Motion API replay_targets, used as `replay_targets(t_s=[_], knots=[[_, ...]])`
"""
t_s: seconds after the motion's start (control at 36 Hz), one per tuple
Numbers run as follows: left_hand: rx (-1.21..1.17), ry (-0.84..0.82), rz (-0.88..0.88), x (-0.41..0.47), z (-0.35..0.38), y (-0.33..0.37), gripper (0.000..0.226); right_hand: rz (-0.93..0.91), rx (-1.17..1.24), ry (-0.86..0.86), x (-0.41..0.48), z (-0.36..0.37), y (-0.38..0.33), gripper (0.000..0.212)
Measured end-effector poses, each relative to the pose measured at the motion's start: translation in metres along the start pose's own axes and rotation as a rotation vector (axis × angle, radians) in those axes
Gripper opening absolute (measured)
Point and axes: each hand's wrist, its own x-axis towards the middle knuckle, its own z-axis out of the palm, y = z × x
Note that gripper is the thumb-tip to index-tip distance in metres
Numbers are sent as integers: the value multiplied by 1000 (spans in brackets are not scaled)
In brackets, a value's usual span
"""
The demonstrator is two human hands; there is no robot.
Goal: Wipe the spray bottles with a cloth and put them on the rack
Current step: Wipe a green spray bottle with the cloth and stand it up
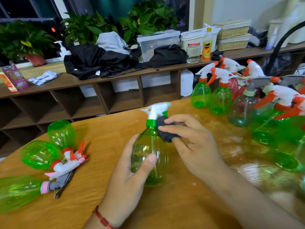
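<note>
Three lying bottles (39, 154) sat at the left of the tabletop (102, 131). My left hand (130, 171) gripped the bottle (150, 151) round its body, thumb across the front, holding it upright at the middle with its long axis leaning slightly away from me. Just right of its neck, my right hand (189, 142) pinched the cloth (165, 129) against the shoulder. Standing bottles (219, 100) filled the far right. My right hand was nearer them; I could not pick out a rack.

Left hand (130, 172), right hand (194, 146) — both curled
</note>
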Motion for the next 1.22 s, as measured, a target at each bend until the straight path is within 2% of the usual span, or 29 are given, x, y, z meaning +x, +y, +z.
replay_targets(t_s=[0.08,0.17,0.28,0.42,0.56,0.67,0.72,0.81,0.86,1.03,1.22], knots=[[-11,19,3,3,-4,1,73,67,45,44,-1,2,-3,51],[13,14,2,2,-3,2,69,17,72,170,2,-2,-13,51],[46,-10,7,0,1,2,59,-85,5,51,2,5,-14,51],[-101,35,2,2,-5,1,71,106,79,35,-1,5,-5,52],[-121,-19,-2,3,-1,0,66,108,349,188,4,-1,-17,49],[-150,-70,-41,2,3,-5,69,207,541,78,4,2,-22,45],[-123,-70,-31,1,5,-4,62,210,459,28,2,5,-20,43],[-20,-51,-15,-1,4,-3,50,107,288,7,0,6,-19,43],[-17,-46,-27,-2,2,-4,47,89,267,-28,-1,7,-21,47],[-367,-29,-101,-1,4,-5,47,90,247,-173,-2,5,-24,39],[-377,88,-66,8,-5,-15,55,-48,34,-186,-4,11,-20,45]])
